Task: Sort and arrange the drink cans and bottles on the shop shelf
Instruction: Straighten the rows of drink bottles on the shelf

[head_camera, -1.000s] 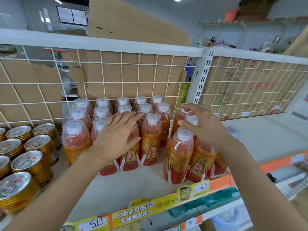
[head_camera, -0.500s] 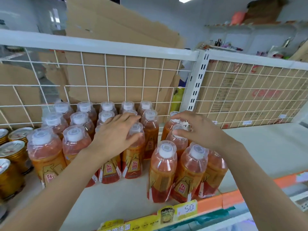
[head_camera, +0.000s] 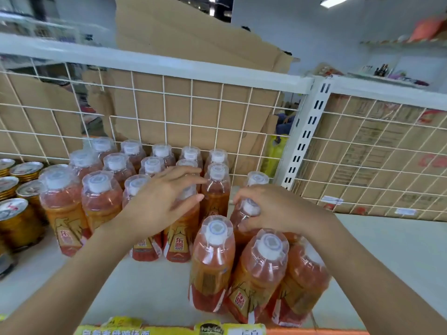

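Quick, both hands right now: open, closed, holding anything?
Left hand: open, fingers straight, holding nothing.
Right hand: closed, fingers curled round the top of a bottle.

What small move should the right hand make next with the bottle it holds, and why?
Probably slide that orange drink bottle left against the bottle rows: the right hand grips its top, and a gap separates it from them.

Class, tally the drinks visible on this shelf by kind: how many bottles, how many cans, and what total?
Orange bottles: 19, some partly covered
Gold cans: at least 5; the picture's left edge cuts off more
Total: at least 24
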